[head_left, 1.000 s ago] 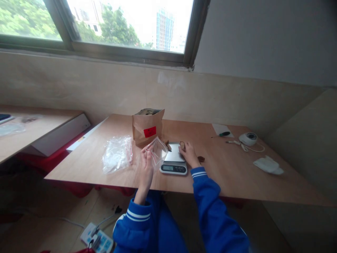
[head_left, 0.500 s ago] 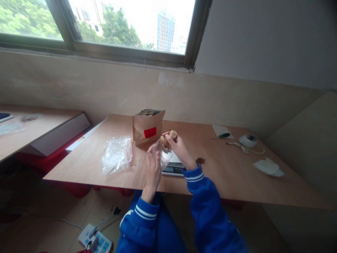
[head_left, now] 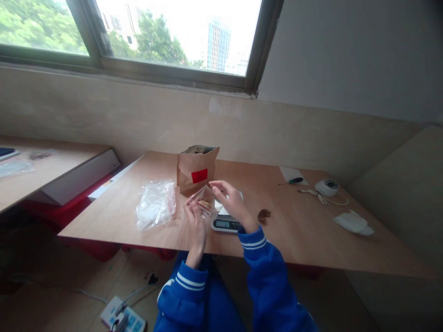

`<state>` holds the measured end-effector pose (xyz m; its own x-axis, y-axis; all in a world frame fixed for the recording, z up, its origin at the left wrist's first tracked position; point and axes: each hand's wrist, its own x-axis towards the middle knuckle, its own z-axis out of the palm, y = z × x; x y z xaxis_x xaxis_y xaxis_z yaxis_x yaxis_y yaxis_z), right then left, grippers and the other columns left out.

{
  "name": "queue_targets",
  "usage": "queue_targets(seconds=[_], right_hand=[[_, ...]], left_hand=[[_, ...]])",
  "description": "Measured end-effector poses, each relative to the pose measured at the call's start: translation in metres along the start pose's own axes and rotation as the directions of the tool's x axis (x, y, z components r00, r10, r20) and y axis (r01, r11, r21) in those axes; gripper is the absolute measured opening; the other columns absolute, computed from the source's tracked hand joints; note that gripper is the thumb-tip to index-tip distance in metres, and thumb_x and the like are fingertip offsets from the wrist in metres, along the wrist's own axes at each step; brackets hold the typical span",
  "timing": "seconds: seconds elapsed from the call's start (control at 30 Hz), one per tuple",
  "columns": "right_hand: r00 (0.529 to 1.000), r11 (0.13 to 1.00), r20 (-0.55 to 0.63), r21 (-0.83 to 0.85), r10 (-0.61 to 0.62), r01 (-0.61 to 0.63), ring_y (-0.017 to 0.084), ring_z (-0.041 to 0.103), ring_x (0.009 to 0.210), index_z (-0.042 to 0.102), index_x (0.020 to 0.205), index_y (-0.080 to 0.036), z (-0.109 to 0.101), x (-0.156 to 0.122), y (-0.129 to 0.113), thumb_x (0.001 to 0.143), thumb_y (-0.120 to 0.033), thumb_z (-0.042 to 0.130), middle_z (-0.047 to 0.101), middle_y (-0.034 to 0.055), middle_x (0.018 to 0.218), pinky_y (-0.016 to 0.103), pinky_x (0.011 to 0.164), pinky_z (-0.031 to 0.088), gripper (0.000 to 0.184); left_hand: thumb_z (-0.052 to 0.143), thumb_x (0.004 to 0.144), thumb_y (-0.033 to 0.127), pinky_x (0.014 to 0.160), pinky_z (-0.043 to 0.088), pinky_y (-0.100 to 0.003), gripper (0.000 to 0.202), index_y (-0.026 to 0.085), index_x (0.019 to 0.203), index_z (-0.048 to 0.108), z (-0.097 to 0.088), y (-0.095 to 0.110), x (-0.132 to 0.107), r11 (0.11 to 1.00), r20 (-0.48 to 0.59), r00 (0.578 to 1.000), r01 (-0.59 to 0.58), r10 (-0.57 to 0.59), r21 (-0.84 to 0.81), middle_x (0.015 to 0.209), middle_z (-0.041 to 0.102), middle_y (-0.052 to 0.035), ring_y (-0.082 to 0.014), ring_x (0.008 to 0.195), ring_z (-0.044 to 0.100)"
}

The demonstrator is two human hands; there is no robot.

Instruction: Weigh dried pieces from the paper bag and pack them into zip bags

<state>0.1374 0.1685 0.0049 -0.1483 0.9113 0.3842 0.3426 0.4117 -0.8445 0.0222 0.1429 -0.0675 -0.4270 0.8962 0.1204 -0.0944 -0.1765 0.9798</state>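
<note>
A small clear zip bag (head_left: 212,196) is between my hands above the scale, with tan pieces (head_left: 205,204) inside that look like dried mushrooms. My left hand (head_left: 195,226) is closed on the bag's left side. The thumb and fingers of my right hand (head_left: 232,201) pinch its upper right edge. Beneath them lies a flat white digital scale (head_left: 226,225), its display towards me and its plate partly covered. Just behind stands an open brown paper pouch (head_left: 188,168) with a red label. One curled brown piece (head_left: 264,215) rests right of the scale.
Several empty clear zip bags (head_left: 154,205) lie in a pile at the left. Towards the right are a screwdriver (head_left: 296,180) on white paper, a white dome camera (head_left: 326,186) with its cable, and a crumpled white cloth or tissue (head_left: 353,223). A power strip (head_left: 122,316) is on the floor.
The tan pieces have gone from my right hand's fingers into the zip bag. My right hand now pinches the bag's edge, and more of the scale shows.
</note>
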Motion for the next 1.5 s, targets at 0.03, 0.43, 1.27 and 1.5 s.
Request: queue_targets(seconds=[0.03, 0.43, 1.27, 1.5], right_hand=[[0.997, 0.999, -0.075, -0.035, -0.014, 0.011, 0.017, 0.062, 0.099, 0.063, 0.106, -0.021, -0.001, 0.001, 0.011, 0.093, -0.035, 0.045, 0.066, 0.0055, 0.108, 0.032, 0.089, 0.049, 0.026], [0.998, 0.813, -0.024, -0.578, 0.066, -0.068, 0.029, 0.056, 0.108, 0.067, 0.107, -0.018, 0.01, 0.005, 0.093, 0.082, -0.015, 0.059, 0.066, 0.0131, 0.111, 0.045, 0.094, 0.04, 0.026], [0.984, 0.981, -0.162, 0.191, 0.072, -0.04, 0.022, 0.055, 0.119, 0.061, 0.119, -0.023, -0.013, -0.04, 0.02, 0.09, -0.044, 0.05, 0.061, 0.0068, 0.128, 0.039, 0.099, 0.044, 0.037], [0.96, 0.956, -0.274, 0.292, 0.055, 0.028, 0.018, 0.062, 0.088, 0.061, 0.089, -0.02, -0.007, -0.045, 0.009, 0.082, -0.044, 0.063, 0.066, 0.002, 0.089, 0.031, 0.083, 0.05, 0.025]], left_hand=[[0.035, 0.093, 0.054, 0.089, 0.049, -0.036, 0.042, 0.021, 0.119, 0.045, -0.003, -0.001, 0.002, 1.0, -0.018, 1.0, 0.004, -0.004, 0.008, 0.118, 0.061, -0.0109, -0.0208, 0.106, 0.061], [0.035, 0.093, 0.054, 0.091, 0.049, -0.04, 0.044, 0.022, 0.119, 0.049, -0.014, 0.008, 0.004, 1.0, 0.005, 1.0, -0.018, 0.017, 0.016, 0.125, 0.059, -0.0112, -0.0227, 0.11, 0.059], [0.038, 0.093, 0.053, 0.101, 0.045, -0.037, 0.048, 0.019, 0.117, 0.06, -0.013, 0.029, -0.001, 0.985, 0.352, 0.935, 0.027, 0.036, -0.171, 0.132, 0.058, -0.0114, -0.0226, 0.124, 0.053], [0.043, 0.09, 0.053, 0.109, 0.037, -0.042, 0.05, 0.023, 0.128, 0.059, -0.016, 0.05, -0.006, 0.955, 0.573, 0.817, 0.219, -0.066, -0.202, 0.145, 0.047, -0.0068, -0.0272, 0.134, 0.042]])
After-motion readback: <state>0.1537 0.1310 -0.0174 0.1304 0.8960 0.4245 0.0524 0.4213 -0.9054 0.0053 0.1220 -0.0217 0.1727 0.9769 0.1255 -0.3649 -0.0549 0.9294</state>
